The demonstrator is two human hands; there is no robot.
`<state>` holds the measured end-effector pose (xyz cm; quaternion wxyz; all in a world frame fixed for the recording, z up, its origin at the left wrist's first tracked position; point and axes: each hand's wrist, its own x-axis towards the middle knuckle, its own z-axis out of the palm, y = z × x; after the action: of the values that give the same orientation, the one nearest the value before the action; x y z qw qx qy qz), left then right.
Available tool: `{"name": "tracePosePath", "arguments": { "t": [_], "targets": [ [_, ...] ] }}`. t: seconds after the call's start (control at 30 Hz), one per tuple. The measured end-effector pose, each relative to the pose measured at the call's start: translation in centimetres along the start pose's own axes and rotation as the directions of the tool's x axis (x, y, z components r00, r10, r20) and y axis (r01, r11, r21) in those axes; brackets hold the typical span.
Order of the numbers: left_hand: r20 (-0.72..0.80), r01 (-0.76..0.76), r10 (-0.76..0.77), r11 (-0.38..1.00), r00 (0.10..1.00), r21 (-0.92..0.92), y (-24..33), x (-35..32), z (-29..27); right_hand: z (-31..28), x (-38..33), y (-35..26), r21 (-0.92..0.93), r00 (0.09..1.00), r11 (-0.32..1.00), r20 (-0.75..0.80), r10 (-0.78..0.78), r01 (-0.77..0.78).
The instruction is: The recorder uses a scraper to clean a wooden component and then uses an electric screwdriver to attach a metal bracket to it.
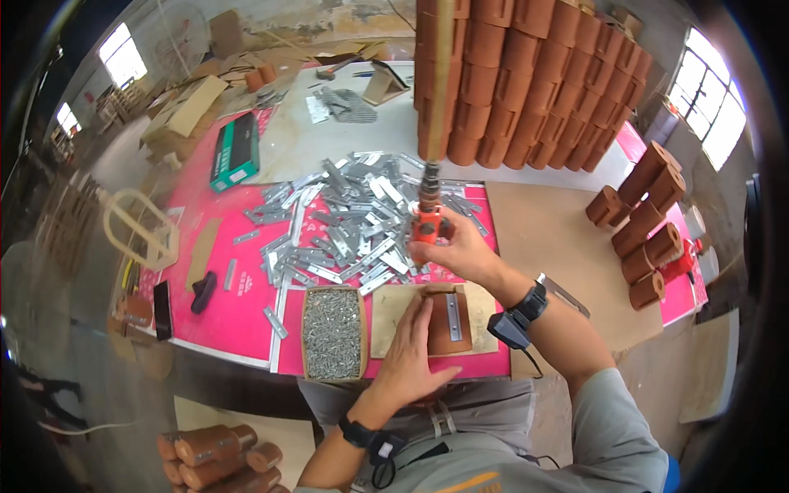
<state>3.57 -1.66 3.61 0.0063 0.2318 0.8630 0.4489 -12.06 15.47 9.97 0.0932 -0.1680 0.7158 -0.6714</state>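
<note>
My left hand (408, 347) lies along the left side of a brown cylinder (440, 324), fingers at its far end and thumb at its near end. A grey metal strip with holes (454, 318) lies lengthwise on top of the cylinder. Under it is a pale board (485, 316). My right hand (470, 251) is closed round an orange power screwdriver (426, 226), which hangs upright just beyond the cylinder; its tip is hard to make out. Left of the board stands an open box of small screws (332, 333). Loose metal strips (353, 214) lie heaped beyond both hands.
Stacked brown cylinders (518, 82) rise at the back, and several more (649, 222) stand or lie at the right. A green box (236, 152), a phone (163, 311) and a dark object (204, 292) are on the left. More cylinders (218, 452) lie low at the near left.
</note>
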Motion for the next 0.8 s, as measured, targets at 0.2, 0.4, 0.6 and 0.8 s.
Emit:
{"name": "tracePosePath", "arguments": {
  "t": [0.2,0.4,0.6,0.8],
  "targets": [
    [-0.291,0.047,0.009,0.981,0.957,0.187,0.4,-3.4,-3.9,-2.7,-2.9,-1.0,-0.229,0.998,0.973,-0.057,0.004,-0.017],
    [-0.304,0.173,0.029,0.771,0.952,0.613,0.3,-1.2,-5.0,-7.8,-7.7,-1.6,-0.236,0.97,0.969,-0.21,-0.124,0.072],
    [-0.246,0.255,-0.107,0.647,0.963,0.719,-0.6,1.0,-2.5,-9.9,-13.9,-0.7,-0.137,0.933,0.988,-0.341,-0.113,0.069],
    [-0.258,0.194,0.006,0.643,0.966,0.741,-1.7,1.9,-0.9,-9.6,-19.1,-1.7,-0.016,0.978,1.0,-0.208,0.013,-0.016]
  ]
}}
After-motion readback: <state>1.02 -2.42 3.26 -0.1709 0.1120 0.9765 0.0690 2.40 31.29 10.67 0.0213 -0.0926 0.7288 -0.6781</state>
